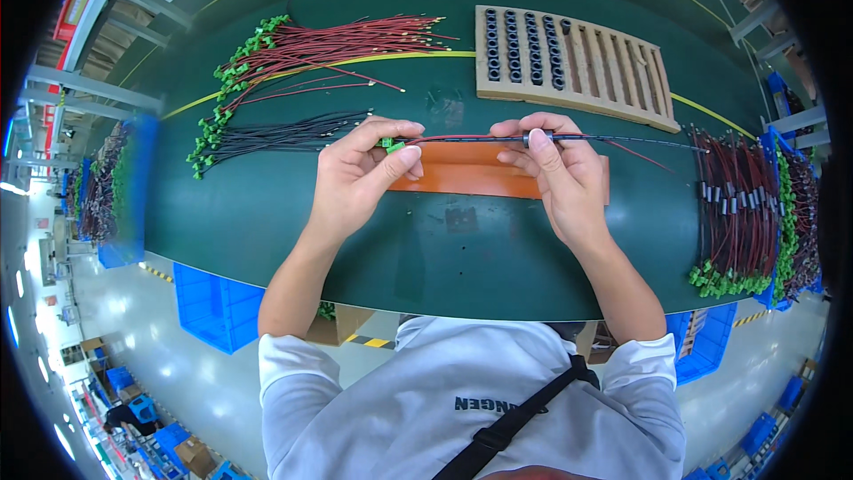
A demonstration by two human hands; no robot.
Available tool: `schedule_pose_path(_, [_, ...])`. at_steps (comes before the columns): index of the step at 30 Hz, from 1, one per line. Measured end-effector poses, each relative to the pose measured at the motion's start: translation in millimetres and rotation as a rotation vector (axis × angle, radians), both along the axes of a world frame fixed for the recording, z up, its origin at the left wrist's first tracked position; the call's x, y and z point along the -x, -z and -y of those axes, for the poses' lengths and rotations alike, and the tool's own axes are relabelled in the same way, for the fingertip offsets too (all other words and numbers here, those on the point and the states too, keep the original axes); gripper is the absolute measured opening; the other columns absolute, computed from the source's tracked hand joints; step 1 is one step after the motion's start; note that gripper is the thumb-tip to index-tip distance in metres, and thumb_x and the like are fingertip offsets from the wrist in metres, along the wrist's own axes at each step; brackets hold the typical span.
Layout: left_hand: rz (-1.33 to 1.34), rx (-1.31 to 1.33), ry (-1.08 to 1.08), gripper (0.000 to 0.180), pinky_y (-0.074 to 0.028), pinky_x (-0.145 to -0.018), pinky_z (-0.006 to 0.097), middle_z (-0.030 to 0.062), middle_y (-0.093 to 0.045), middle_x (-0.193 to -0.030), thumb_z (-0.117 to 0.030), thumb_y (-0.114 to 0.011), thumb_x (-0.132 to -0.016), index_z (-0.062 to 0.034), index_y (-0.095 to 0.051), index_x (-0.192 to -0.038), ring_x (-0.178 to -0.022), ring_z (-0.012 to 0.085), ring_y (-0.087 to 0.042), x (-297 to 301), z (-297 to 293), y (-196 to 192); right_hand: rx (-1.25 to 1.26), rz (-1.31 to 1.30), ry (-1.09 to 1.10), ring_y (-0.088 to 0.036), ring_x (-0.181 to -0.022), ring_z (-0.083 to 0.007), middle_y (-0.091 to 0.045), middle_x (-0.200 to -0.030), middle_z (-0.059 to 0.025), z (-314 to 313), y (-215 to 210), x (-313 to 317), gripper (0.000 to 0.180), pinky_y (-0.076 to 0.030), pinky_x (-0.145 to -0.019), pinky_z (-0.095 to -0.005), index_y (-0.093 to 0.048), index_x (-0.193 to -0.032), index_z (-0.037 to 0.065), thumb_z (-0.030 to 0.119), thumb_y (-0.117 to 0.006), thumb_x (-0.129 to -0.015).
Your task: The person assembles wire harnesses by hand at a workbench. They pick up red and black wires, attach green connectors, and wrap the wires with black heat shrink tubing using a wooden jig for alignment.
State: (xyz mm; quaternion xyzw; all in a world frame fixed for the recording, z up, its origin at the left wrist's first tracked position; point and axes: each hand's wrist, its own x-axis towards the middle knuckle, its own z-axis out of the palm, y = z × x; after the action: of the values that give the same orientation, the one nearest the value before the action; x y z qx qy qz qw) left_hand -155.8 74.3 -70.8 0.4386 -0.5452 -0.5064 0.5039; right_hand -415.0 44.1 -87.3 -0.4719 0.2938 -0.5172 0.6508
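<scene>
Head view: the left hand [353, 180] pinches a partly hidden green connector [394, 145]; the right hand [573, 182] holds a half-covered black cylinder [526, 138] on the connector's wires [466, 138], above the tabletop's [515, 276] middle. Hands partly mask an orange tray [480, 180]. Wire bundles [737, 200] overlap at the tabletop's right edge.

Cannot see all of the green connector [393, 145] under the left fingers [392, 167] or the black cylinder [526, 138] under the right fingers [547, 156].

Dark lettering [481, 404] on a pale shirt [373, 413], apparently one word, partly behind a black strap [524, 413]
</scene>
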Motion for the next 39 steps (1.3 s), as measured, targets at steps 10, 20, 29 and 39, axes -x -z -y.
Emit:
schedule_pose_path(10, [0.215, 0.162, -0.004, 0.024, -0.051, -0.065, 0.026, 0.0126, -0.067, -0.094, -0.018, -0.058, -0.106, 0.0027, -0.065, -0.115, -0.071, 0.015, -0.062, -47, 7, 44, -0.057, 0.032, -0.074, -0.067, -0.117, -0.0269, -0.066, -0.123, -0.0209, -6, 25, -29, 0.02, -0.06, -0.097, -0.0362, -0.053, -0.123, 0.001, 0.013, -0.052, -0.108])
schedule_pose_path(20, [0.035, -0.099, -0.019, 0.02, -0.056, -0.064, 0.028, 0.0113, -0.069, -0.095, -0.002, -0.058, -0.103, 0.0025, -0.065, -0.121, -0.073, 0.0144, -0.066, -30, 4, 48, -0.076, 0.047, -0.013, -0.068, -0.115, -0.0271, -0.065, -0.126, -0.0227, -10, 43, -27, 0.018, -0.061, -0.093, -0.0348, -0.052, -0.123, 0.001, 0.012, -0.051, -0.109])
schedule_pose_path(29, [0.195, -0.029, -0.1, 0.019, -0.06, -0.076, 0.027, 0.0119, -0.07, -0.103, 0.006, -0.063, -0.098, 0.0046, -0.069, -0.115, -0.085, 0.0147, -0.07, -31, 7, 63, -0.053, -0.001, -0.012, -0.067, -0.116, -0.025, -0.065, -0.125, -0.021, -11, 46, -26, 0.016, -0.06, -0.094, -0.0342, -0.053, -0.122, 0.001, 0.009, -0.051, -0.108])
schedule_pose_path(39, [0.265, 0.064, -0.068, 0.026, -0.06, -0.087, 0.029, 0.0145, -0.066, -0.122, 0.013, -0.065, -0.092, 0.0043, -0.071, -0.116, -0.104, 0.0196, -0.07, -33, 7, 55, -0.001, -0.001, -0.024, -0.068, -0.114, -0.0241, -0.066, -0.124, -0.0203, -11, 49, -24, 0.018, -0.06, -0.092, -0.0326, -0.053, -0.124, 0.002, 0.01, -0.052, -0.108])
